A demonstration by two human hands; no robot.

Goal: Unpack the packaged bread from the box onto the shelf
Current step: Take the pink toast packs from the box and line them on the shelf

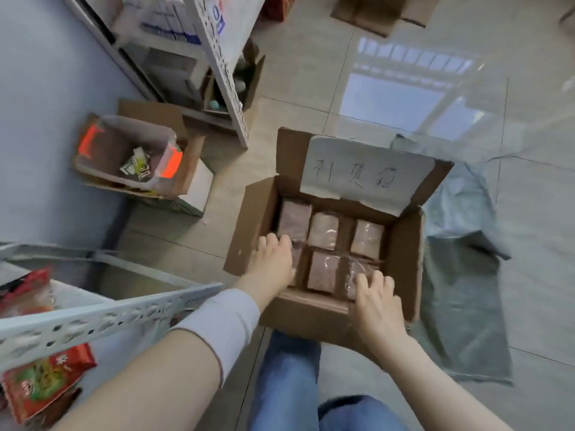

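Box (252, 225) sits open on the tiled floor (311, 73), flaps up; everything else is placed from it. Inside, bread packs (323, 230) lie flat in rows, brownish slices in clear wrap, approx six showing, some half hidden by my hands.

L hand (273, 262) is down in the box's near-left corner, fingers bent onto a pack there. Can't tell whether that grip has closed round it or just rests on top, since the thumb's hidden. White sleeve (224, 325) covers part of that forearm.

R hand (376, 301) is at the box's near-right corner, fingers hooked over the wrapped pack (357, 272), so the R grip is curled tight onto its wrap.

On the box's far flap: a white paper sheet (367, 172) w/ handwriting. Right of the box, touching it: a grey bag (460, 290) spread on the floor. Left of the box on the near side: the white shelf (109, 318) w/ red snack bags (40, 381). Further left, on the far side: a clear bin (130, 150) w/ orange clips sitting in a carton. My jeans (289, 377) are just beside the box's near wall.
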